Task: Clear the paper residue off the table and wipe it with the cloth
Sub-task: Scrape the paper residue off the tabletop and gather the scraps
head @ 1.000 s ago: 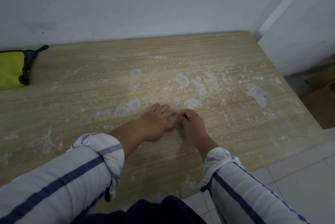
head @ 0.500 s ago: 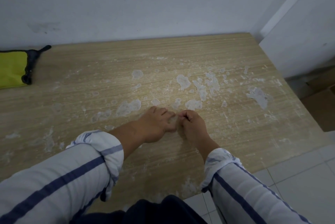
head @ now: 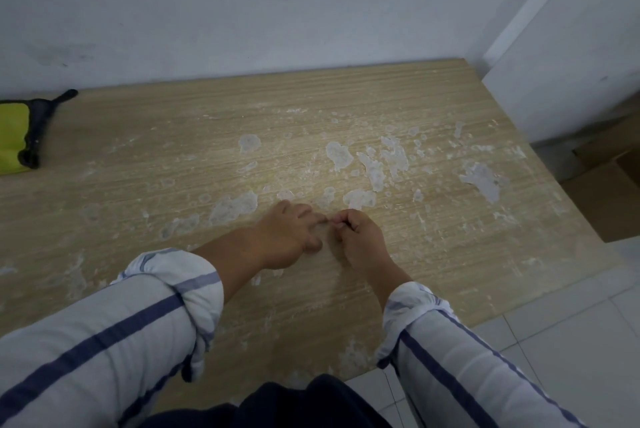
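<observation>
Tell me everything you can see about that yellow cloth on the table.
The yellow cloth lies flat at the far left of the wooden table, close to the wall, and is cut off by the picture's edge. It looks like soft fabric with a dark black border and a dark tab or loop poking out at its far corner. Nothing touches it but the table; both hands are well away.

Bare white wall [head: 242, 5], pale tiled floor [head: 554, 334]
</observation>
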A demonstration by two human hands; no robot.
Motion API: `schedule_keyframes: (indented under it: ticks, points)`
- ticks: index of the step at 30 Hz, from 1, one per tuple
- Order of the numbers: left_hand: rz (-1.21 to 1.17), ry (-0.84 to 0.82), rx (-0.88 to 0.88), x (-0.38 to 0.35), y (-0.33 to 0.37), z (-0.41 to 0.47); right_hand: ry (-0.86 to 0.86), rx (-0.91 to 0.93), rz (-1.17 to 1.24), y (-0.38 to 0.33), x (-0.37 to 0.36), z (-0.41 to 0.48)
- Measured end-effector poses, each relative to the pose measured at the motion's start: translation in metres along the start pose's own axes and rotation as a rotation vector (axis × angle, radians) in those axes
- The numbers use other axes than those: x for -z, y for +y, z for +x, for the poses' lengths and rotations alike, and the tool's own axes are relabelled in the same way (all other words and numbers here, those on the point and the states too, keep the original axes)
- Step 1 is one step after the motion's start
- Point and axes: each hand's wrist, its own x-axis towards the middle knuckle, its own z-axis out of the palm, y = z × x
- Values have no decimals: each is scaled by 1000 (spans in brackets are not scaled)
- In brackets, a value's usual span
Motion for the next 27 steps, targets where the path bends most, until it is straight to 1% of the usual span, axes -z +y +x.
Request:
schedule_keyframes:
  ticks: [5,8,10,12,14,16,22,27]
  points:
    - [-190,56,78,-11,-5,-8,9,-10,12,4,-1,3]
    - [-172,80,59,-12,-1,-11,15,-16,13,5,-1,3]
    - [-180,134,37,-10,1,-12,17,-20,12,5,-1,3]
    - [-137,226,-11,-10,2,-10,20,-19,14,4,-2,3]
    - [-68,265,-41,-9,3,-6,27,-23,25,4,-2,3]
    - [-17,247,-68,-4,2,-2,31,-33,33,4,-2,3]
    - [135,237,-222,9,-2,5,43,-61,44,3,-3,2]
    - [182,239,-267,6,4,10,44,-76,77,1,-3,2]
